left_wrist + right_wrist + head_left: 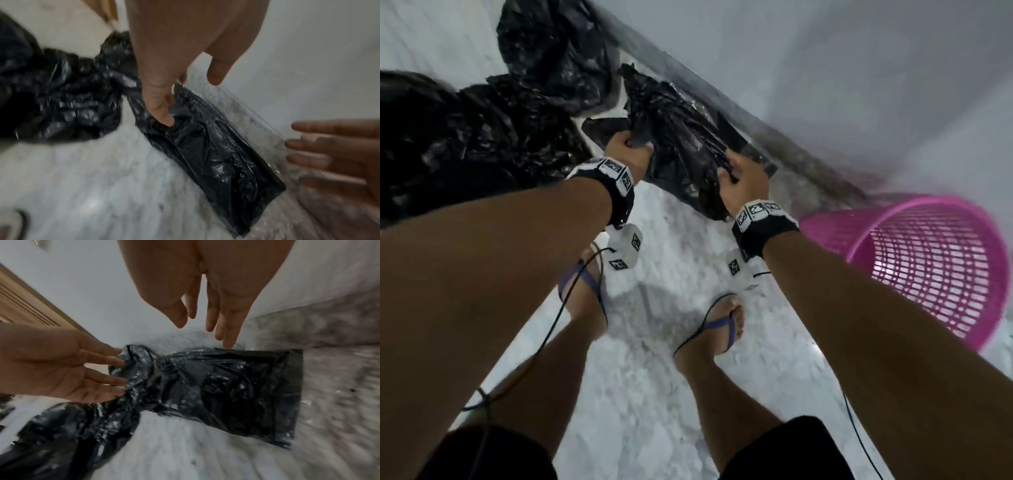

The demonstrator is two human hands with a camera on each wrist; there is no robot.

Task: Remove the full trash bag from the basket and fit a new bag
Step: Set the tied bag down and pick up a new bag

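Both hands at the new bag (681, 137), a folded black pack on the floor by the wall: L hand (627, 150) fingers dig into its near-left end, R hand (743, 179) open, fingers straight at the other end. Pack's long axis runs L-R between hands; full bag (458, 144) lies left, empty pink basket (941, 260) tipped well to the right, nearer R arm.
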